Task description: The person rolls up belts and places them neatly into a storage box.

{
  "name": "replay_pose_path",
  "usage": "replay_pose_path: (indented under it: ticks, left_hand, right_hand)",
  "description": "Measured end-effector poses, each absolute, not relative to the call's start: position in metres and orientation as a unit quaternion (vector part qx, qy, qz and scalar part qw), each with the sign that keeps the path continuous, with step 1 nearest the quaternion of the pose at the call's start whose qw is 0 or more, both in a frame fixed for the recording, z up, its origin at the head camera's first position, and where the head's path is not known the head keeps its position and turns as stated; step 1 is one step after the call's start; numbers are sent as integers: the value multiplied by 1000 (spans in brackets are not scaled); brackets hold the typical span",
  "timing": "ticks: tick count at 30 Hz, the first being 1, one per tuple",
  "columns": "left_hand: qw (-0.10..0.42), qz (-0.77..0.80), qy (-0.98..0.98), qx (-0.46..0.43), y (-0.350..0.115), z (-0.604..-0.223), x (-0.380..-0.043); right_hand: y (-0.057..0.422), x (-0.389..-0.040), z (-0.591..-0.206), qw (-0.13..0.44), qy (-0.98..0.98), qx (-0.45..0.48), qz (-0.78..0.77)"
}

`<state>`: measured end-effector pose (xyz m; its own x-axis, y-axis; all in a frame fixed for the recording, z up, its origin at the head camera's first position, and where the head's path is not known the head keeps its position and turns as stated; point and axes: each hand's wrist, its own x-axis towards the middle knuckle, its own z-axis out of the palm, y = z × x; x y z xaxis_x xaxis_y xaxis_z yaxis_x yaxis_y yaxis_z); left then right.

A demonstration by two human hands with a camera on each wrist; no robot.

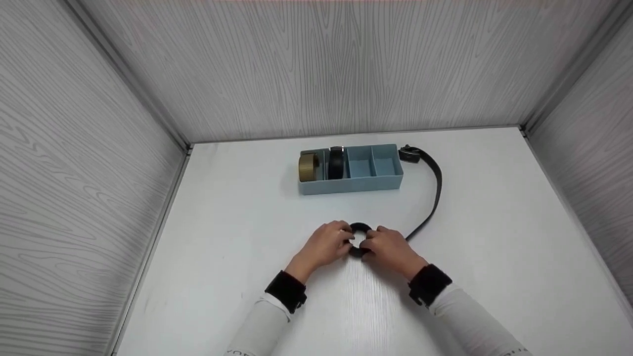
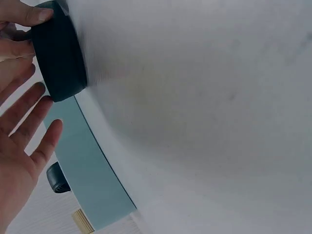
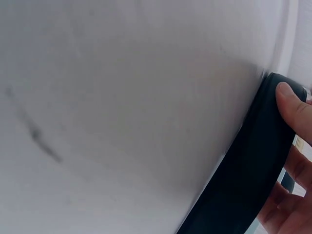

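Observation:
A black belt [image 1: 438, 178] lies on the white table. One end is wound into an open ring [image 1: 359, 253], and the strap curves from it up to the buckle [image 1: 409, 154]. At the ring's left side, my left hand [image 1: 329, 243] pinches the rim with thumb and fingertips. My right hand [image 1: 391, 248] grips the opposite side, its fingers hooked into the hole. In the right wrist view the right thumb [image 3: 287, 95] presses the strap [image 3: 243, 163]'s outer face. The left wrist view has the wound belt [image 2: 58, 53] standing on edge, with straight, spread fingers [image 2: 46, 141] beside it.
Behind the hands sits a blue-grey divided box [image 1: 351, 186]. A tan rolled belt [image 1: 307, 168] occupies its leftmost compartment, a black rolled belt [image 1: 336, 164] the one beside it. The buckle lies close to the box's right end. Grey wood-grain panels [image 1: 316, 74] border the table.

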<state>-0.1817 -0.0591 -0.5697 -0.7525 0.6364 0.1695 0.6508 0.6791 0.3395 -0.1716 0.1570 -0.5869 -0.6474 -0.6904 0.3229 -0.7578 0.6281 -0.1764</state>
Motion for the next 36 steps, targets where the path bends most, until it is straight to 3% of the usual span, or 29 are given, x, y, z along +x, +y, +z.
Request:
replay_pose_path:
  ticks: [6,11,16,25,30,36]
  left_hand:
    - [-38,-227,-954,-191,-48,-573,-183]
    - [-67,-238,-961,-125,-36,-576,-187]
    - [-74,-212,-968,-109,-30,-572,-190]
    - [-96,-160,-966,-176,-29,-567,-197]
    - [-82,-124,-972,-181,-21,-566,-198]
    - [-96,-150,-977,-117,-19,-569,-195]
  right_hand:
    - [153,-170,-589,136,-893,405,141]
    - [152,-170,-592,132,-888,417,143]
    - [161,-174,-593,103,-874,447,159]
    - [178,-181,-584,42,-871,459,170]
    - [172,-179,-585,85,-875,455,143]
    - [161,-176,-589,156,-875,444,115]
